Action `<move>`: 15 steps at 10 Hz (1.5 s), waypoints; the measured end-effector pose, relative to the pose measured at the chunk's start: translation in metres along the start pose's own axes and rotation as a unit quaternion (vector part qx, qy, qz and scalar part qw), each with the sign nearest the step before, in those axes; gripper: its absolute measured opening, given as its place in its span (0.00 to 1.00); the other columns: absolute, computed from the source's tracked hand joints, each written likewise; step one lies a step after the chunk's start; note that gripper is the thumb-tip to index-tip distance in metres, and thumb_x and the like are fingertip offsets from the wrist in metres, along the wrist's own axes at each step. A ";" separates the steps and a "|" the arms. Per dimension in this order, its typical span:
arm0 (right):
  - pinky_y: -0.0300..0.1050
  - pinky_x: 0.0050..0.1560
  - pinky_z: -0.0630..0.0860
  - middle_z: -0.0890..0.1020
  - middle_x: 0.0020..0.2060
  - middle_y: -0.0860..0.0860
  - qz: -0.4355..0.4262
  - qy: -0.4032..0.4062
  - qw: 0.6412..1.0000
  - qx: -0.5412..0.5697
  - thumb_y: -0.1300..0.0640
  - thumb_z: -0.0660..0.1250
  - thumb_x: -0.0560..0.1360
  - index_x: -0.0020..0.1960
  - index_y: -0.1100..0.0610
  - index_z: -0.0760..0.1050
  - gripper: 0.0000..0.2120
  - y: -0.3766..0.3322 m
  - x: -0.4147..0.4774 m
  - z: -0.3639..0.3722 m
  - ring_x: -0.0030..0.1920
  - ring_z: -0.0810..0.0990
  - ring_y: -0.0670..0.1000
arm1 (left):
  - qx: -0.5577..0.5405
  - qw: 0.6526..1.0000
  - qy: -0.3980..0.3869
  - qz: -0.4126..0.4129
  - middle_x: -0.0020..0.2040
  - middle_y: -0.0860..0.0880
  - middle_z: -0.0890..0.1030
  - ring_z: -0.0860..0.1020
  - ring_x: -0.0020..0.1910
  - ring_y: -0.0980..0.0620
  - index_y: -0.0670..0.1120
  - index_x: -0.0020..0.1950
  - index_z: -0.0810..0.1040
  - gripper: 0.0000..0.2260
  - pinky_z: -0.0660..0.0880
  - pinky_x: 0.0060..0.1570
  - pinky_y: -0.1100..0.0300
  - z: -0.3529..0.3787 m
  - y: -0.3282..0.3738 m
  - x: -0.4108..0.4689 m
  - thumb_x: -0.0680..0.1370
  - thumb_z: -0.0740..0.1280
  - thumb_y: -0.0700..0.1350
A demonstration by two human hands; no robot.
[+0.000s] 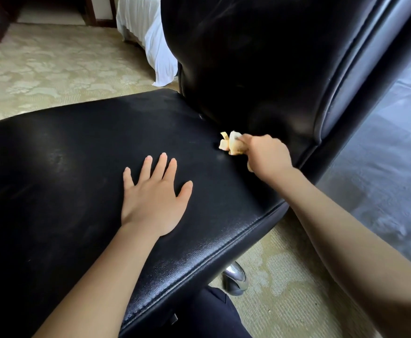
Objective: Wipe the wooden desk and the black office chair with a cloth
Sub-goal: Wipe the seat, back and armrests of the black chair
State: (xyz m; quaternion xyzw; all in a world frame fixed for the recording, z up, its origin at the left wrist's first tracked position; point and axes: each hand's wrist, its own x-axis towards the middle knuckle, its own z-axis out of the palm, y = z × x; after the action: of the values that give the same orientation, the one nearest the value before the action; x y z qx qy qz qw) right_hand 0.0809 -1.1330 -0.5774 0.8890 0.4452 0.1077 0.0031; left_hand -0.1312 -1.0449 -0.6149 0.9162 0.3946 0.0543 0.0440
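1. Yellow cloth (231, 143): it sits at the back of the seat (77, 154) of the black office chair (248, 57), right in the crease where the seat meets the backrest. It is wadded into a small bunch and touches the upholstery.
2. Your right hand (266, 154) has its fingers curled tightly round the wad. Only a few folds stick out ahead of the knuckles.
3. Your left hand (153, 198) lies flat on the middle of the seat, fingers spread and straight, holding nothing. It looks to be bracing the chair.
4. Handling, judged: the cloth is light, soft and limp. Hold it bunched in the fist as you do now, since a loose corner would likely drag and fold. A narrow edge should suit the crease, and a flatter pad the open seat.
5. Surface: the black leather-look upholstery is smooth with a fine grain, and glossy at the front seam. The cloth should slide on it easily. Faint dull smears show on the seat ahead of your left hand.
6. The chair probably rolls, as a chrome base foot (234, 279) shows beneath the front of the seat. Keep the bracing hand down.
7. Room: patterned beige carpet (53, 64) lies beyond the seat, with a white bed skirt (160, 45) further off. No desk is identifiable.
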 end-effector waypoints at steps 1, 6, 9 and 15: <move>0.47 0.40 0.68 0.79 0.52 0.58 0.008 -0.028 0.999 0.044 0.67 0.59 0.72 0.66 0.52 0.70 0.24 -0.018 0.042 0.001 0.51 0.78 0.63 | -0.001 1.000 0.000 -0.001 0.78 0.55 0.44 0.42 0.77 0.52 0.54 0.78 0.46 0.30 0.43 0.73 0.43 0.000 0.000 -0.001 0.77 0.40 0.63; 0.46 0.37 0.64 0.79 0.44 0.53 -0.072 0.034 0.996 0.044 0.63 0.61 0.74 0.63 0.48 0.70 0.20 0.020 -0.028 0.012 0.45 0.79 0.60 | -0.003 1.000 0.015 -0.009 0.78 0.55 0.45 0.43 0.77 0.52 0.53 0.78 0.48 0.30 0.44 0.73 0.43 0.001 0.001 0.000 0.78 0.41 0.63; 0.45 0.27 0.70 0.76 0.34 0.49 0.012 0.047 0.999 0.011 0.62 0.67 0.70 0.53 0.48 0.75 0.14 0.010 -0.143 -0.009 0.32 0.77 0.55 | -0.003 1.000 0.015 -0.007 0.78 0.55 0.45 0.43 0.77 0.53 0.53 0.78 0.48 0.30 0.44 0.73 0.43 0.002 0.000 -0.001 0.78 0.41 0.63; 0.47 0.41 0.79 0.82 0.44 0.48 -0.061 0.216 0.954 0.200 0.47 0.64 0.77 0.59 0.51 0.80 0.15 0.004 -0.163 0.016 0.46 0.80 0.53 | 0.005 1.000 0.003 -0.002 0.78 0.55 0.44 0.42 0.77 0.53 0.53 0.78 0.47 0.30 0.43 0.73 0.44 0.000 0.000 -0.001 0.78 0.40 0.63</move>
State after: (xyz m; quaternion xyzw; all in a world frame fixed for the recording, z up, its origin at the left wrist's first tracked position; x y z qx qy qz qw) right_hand -0.0068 -1.2629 -0.6235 0.7981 0.5007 0.2061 -0.2643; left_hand -0.1321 -1.0459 -0.6145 0.9155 0.3967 0.0550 0.0379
